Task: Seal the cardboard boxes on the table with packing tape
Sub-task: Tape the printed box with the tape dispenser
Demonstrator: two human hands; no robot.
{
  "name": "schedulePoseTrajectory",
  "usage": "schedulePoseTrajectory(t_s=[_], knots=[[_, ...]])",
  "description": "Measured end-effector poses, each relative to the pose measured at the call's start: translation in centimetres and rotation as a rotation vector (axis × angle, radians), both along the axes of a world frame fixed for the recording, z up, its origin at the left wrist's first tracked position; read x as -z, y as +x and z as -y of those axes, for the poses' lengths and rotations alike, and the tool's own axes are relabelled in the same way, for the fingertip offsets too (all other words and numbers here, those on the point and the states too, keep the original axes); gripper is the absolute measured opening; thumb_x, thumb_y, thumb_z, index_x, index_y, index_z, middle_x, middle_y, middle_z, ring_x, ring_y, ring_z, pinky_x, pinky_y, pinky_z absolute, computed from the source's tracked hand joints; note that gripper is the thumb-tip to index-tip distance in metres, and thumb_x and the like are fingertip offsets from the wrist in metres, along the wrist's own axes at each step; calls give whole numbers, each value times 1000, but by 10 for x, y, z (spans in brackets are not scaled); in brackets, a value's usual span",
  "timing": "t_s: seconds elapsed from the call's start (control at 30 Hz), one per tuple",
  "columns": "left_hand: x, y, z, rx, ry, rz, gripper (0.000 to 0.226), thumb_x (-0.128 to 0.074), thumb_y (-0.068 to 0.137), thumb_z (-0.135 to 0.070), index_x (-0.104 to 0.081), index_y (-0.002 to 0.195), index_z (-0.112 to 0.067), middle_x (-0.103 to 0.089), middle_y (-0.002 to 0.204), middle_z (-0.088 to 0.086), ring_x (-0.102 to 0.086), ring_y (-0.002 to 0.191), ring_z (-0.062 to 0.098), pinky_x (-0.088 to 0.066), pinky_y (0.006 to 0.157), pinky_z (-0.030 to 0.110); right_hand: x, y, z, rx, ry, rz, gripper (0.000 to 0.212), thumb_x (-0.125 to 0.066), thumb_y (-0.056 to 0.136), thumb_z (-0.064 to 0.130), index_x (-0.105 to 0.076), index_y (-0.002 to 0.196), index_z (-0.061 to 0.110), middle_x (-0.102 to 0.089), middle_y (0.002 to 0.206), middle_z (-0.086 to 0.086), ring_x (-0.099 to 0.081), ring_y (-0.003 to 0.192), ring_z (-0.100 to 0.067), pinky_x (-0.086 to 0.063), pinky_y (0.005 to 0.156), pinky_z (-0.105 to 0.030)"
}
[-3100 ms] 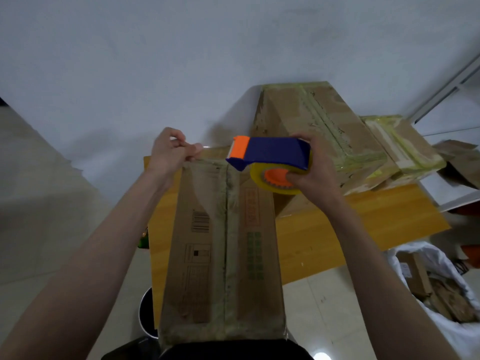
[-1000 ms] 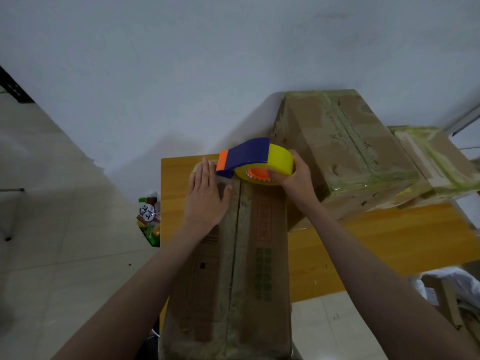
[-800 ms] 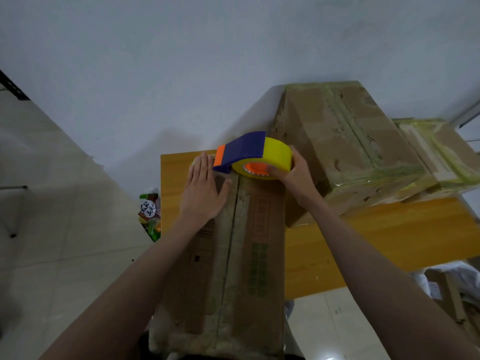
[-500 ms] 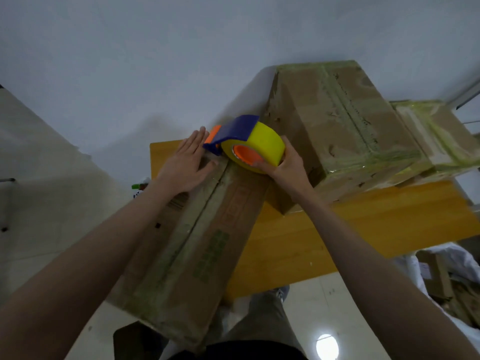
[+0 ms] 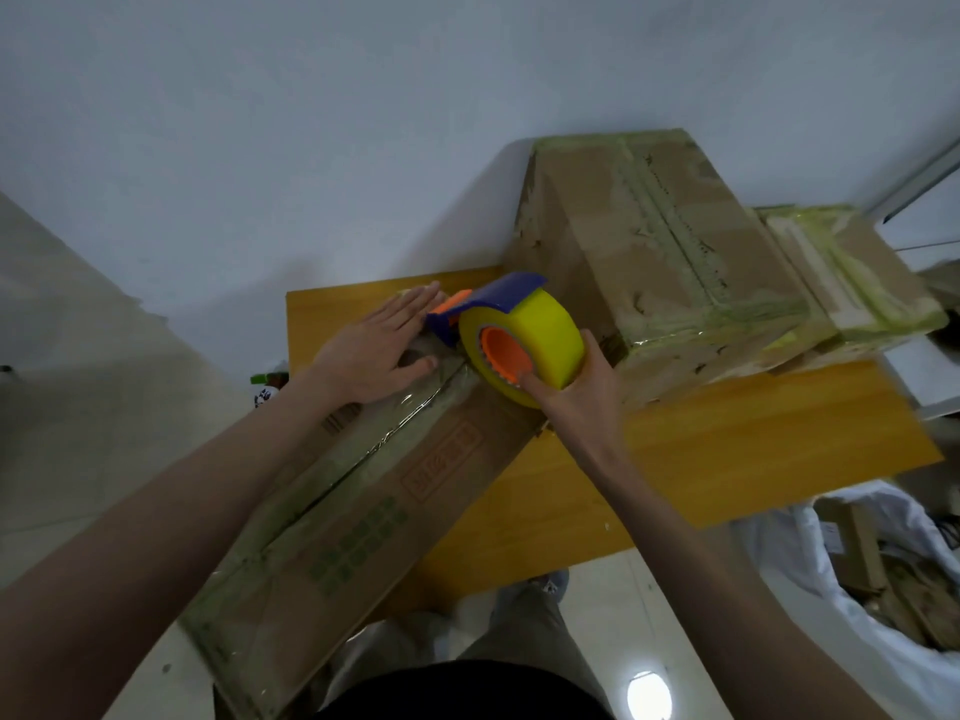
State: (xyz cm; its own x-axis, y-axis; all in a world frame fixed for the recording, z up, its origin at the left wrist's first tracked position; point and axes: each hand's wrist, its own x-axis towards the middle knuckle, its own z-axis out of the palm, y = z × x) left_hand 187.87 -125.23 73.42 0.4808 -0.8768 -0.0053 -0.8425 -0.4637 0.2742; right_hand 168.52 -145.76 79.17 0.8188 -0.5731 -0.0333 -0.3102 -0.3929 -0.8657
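Long cardboard box, lying slantwise from seven o'clock toward one o'clock, far end on the wooden table, near end overhanging its edge. Beyond, at one o'clock, a bigger taped box, and at two o'clock a smaller taped box touching it. Tape dispenser, yellow roll under a blue guard, set on the long box's far end over the centre seam. Right hand clasped round the roll, thumb on the orange core. Left hand spread flat, fingers straight, pressing the box top at the dispenser's nine o'clock, holding nothing.
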Motion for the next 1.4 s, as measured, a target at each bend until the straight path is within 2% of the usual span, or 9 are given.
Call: schedulePoseTrajectory(t_s=[0.07,0.17,0.27,0.37,0.53,0.8,1.03,1.2,1.4], knots=[[1,1,0,0,15,7,84,-18,95,-70,5,161,-23,5,168,-2,8,154,8,-1,126,34,-5,-1,0,1,-43,49,46,-84,81,30,-50,111,25,-57,95,10,-57,83,-2,-49,66,-33],[2,-1,0,-2,42,36,85,-15,95,-71,5,161,-21,7,168,-2,8,154,9,-3,126,36,-10,-7,5,18,28,72,48,-83,77,32,-52,112,24,-58,93,9,-57,76,2,-45,59,-21],[1,-1,0,-9,61,44,89,-6,92,-76,7,160,-21,11,168,-3,9,154,9,-4,127,37,-16,-30,17,80,72,112,60,-76,70,43,-54,123,26,-62,105,4,-61,87,-5,-48,63,-18],[2,-3,1,-16,59,54,88,-6,92,-76,8,160,-23,12,168,-6,10,153,7,-5,127,38,-19,-64,32,122,39,143,50,-78,79,25,-51,118,39,-59,100,12,-60,80,2,-48,60,-16],[0,-6,5,10,47,56,79,-13,96,-72,10,159,-31,13,168,-7,10,153,8,-4,127,41,-17,-86,33,91,-50,92,67,-69,69,54,-44,128,36,-53,109,25,-57,97,2,-46,68,-19],[-2,-8,4,17,84,105,71,-14,98,-70,10,158,-40,14,168,-5,11,154,13,-4,126,44,-13,-83,32,4,-138,51,67,-81,83,14,-37,128,39,-54,116,4,-58,99,-19,-48,69,-28],[-6,-19,15,-38,120,161,78,-4,94,-75,5,160,-33,11,168,-2,13,154,15,6,124,50,-13,-78,32,-20,-178,26,69,-79,85,15,-33,127,45,-52,114,9,-56,100,-18,-44,70,-26],[-11,-40,37,153,125,129,68,-12,102,-64,2,160,-32,9,165,-13,15,153,11,19,121,40,-10,-77,31,-5,-188,5,69,-79,87,19,-31,125,50,-53,109,12,-57,96,-19,-40,67,-22],[-1,-51,46,151,89,24,77,-5,93,-77,4,159,-37,10,166,-16,17,153,10,8,125,42,-12,-78,30,-11,-236,3,65,-82,85,25,-35,127,41,-53,111,8,-57,97,-17,-39,68,-19]])
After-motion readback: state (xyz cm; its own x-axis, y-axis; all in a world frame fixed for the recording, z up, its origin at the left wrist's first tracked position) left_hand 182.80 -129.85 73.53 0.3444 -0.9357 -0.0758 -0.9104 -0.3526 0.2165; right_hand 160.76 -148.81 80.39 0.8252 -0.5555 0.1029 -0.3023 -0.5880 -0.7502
